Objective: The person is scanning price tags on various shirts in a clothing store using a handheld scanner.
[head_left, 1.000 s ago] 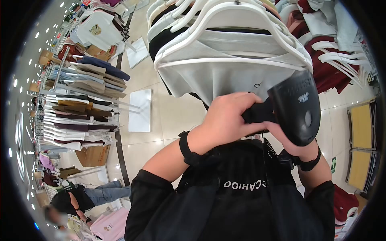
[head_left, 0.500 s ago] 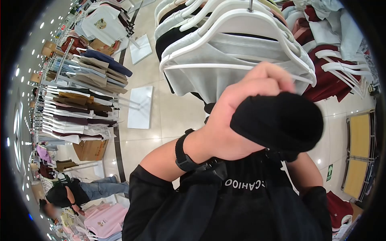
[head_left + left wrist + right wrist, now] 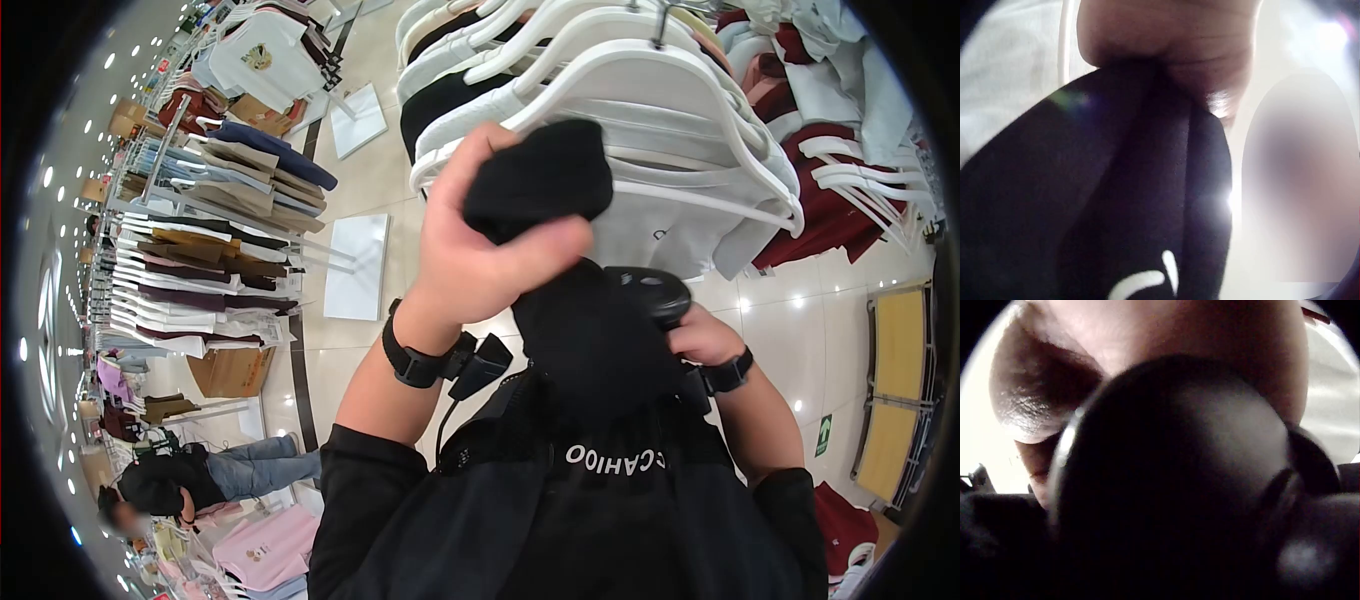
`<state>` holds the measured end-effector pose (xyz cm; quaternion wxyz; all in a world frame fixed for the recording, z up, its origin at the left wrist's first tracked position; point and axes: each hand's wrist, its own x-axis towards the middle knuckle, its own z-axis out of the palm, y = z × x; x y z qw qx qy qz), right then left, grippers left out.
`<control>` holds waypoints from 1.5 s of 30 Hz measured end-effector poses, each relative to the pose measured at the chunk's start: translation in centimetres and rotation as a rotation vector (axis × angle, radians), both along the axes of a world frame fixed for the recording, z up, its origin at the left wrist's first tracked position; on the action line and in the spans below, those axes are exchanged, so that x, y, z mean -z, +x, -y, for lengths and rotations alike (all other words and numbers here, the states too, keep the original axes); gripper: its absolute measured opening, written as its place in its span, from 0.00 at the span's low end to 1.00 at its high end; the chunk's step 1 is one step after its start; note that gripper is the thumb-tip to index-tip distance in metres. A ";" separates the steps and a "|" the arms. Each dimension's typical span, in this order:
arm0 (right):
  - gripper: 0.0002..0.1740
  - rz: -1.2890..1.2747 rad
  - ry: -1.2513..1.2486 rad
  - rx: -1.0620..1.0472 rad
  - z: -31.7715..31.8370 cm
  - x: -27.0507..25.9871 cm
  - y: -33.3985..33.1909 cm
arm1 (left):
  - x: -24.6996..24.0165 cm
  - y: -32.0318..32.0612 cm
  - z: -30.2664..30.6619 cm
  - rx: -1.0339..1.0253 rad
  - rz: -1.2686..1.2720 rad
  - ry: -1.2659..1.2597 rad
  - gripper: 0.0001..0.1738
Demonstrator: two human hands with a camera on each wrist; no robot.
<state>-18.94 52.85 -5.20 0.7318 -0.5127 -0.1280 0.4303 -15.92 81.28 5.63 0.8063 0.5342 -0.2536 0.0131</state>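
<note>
Two hands, both occupied.

- Left hand (image 3: pixel 470 250): raised just in front of the front white hanger (image 3: pixel 690 75), with fingers and thumb curled round a bunch of black cloth (image 3: pixel 545 175). The cloth hangs from that grip to below the hanger, reaching the right hand. Low in the left wrist view, a white printed stroke shows on black fabric, too cut off to read.
- Right hand (image 3: pixel 708 338): below the hanger, clasped round a black handheld device (image 3: pixel 652 292), which the cloth partly covers.
- Person's black top (image 3: pixel 600 520): well below the hanger. It carries white lettering, of which the readable part is "CAHIOO".
- White garment (image 3: pixel 650 225): hangs on the hanger and has a small dark print, too small to read.
- Racks of folded shirts (image 3: pixel 200 260): left of the hanger.
- Maroon garments (image 3: pixel 830 220): right of the hanger, on further white hangers.
- Person in black (image 3: pixel 165 485): far below and left of the hanger, bending.
</note>
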 end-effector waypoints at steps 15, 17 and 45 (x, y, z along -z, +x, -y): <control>0.39 0.245 0.051 0.405 -3.0 -7.4 -2.1 | 7.5 -3.7 1.1 0.120 0.169 0.945 0.57; 0.39 0.277 0.131 0.346 -3.4 -8.1 -1.4 | 9.6 -3.1 -0.2 0.273 -0.095 0.733 0.53; 0.26 0.555 -0.211 0.402 -7.0 -1.8 1.2 | 9.3 -2.5 -1.3 0.055 -0.524 -0.426 0.33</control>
